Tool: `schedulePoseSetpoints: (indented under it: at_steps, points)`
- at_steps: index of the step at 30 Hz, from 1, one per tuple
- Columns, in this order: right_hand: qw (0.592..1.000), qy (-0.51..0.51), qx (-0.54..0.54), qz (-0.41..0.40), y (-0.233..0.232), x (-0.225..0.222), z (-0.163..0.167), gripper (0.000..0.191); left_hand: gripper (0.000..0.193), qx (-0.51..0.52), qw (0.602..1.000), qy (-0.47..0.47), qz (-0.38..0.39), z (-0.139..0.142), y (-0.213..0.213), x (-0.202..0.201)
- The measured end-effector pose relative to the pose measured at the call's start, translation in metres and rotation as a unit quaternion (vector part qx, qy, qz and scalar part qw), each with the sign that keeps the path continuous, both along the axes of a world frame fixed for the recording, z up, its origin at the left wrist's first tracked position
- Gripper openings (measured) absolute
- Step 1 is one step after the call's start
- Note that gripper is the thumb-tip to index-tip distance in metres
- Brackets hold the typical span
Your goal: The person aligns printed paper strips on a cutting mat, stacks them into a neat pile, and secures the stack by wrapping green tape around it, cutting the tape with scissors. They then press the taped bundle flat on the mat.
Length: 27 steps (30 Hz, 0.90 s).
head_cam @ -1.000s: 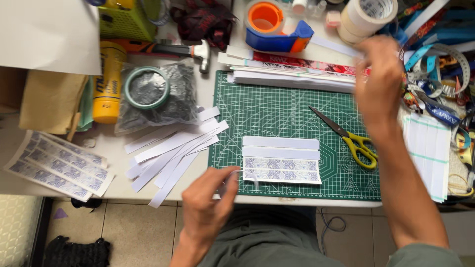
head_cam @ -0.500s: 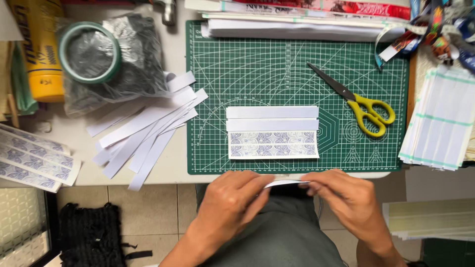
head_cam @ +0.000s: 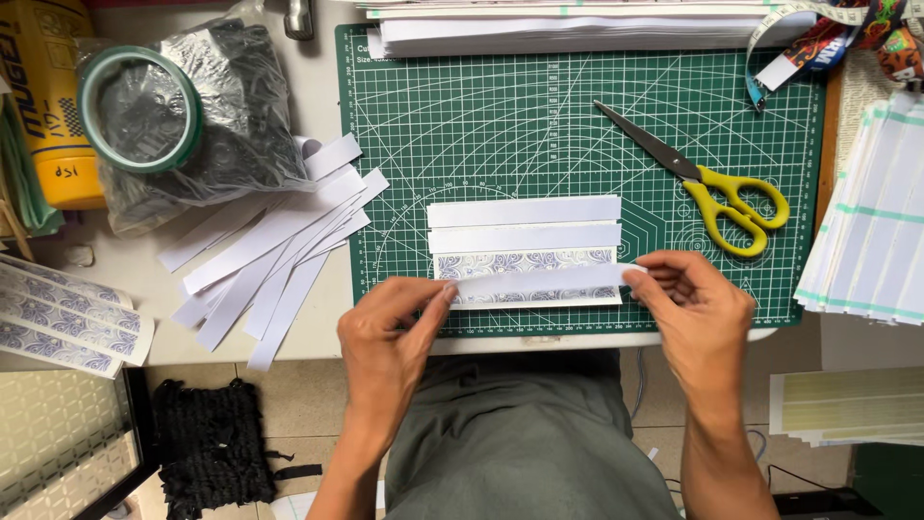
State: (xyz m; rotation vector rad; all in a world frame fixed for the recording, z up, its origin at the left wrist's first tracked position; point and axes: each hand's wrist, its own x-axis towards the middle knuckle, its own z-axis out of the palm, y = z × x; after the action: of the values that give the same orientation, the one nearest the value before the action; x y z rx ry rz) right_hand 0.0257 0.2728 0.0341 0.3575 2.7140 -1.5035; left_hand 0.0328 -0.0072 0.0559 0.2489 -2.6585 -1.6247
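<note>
At the bench's near edge, the left hand (head_cam: 385,332) and right hand (head_cam: 698,308) pinch the two ends of a white strip (head_cam: 539,281), stretched flat just over the patterned sheet (head_cam: 525,263) on the green mat (head_cam: 577,144). It looks light, thin and floppy, best held by its ends. Loose strips (head_cam: 269,250) fan off the mat's left edge; yellow scissors (head_cam: 712,178) lie toward its right. Farther back, a tape roll (head_cam: 140,111) rests on a plastic bag (head_cam: 241,116). Tiled floor shows below.
</note>
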Motion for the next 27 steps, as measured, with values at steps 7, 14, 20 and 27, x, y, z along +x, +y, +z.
schedulePoseSetpoints:
  at_steps: [7,14,20,27]
  points:
    - [0.987,0.068,0.145,0.029,-0.019,-0.006,-0.006,0.023,0.007,-0.107,0.992,0.046,0.048,-0.014,0.008,-0.001]
    - [0.982,0.105,0.156,0.036,-0.022,-0.004,-0.016,0.033,0.008,-0.107,0.992,0.038,0.049,-0.021,0.005,-0.002]
    - [0.983,0.091,0.159,0.019,-0.021,-0.003,-0.019,0.040,0.009,-0.130,0.990,0.036,0.050,-0.024,0.006,-0.004]
    - [0.984,0.077,0.163,0.010,-0.022,-0.004,-0.019,0.042,0.010,-0.123,0.991,0.012,0.053,-0.020,0.006,-0.008]
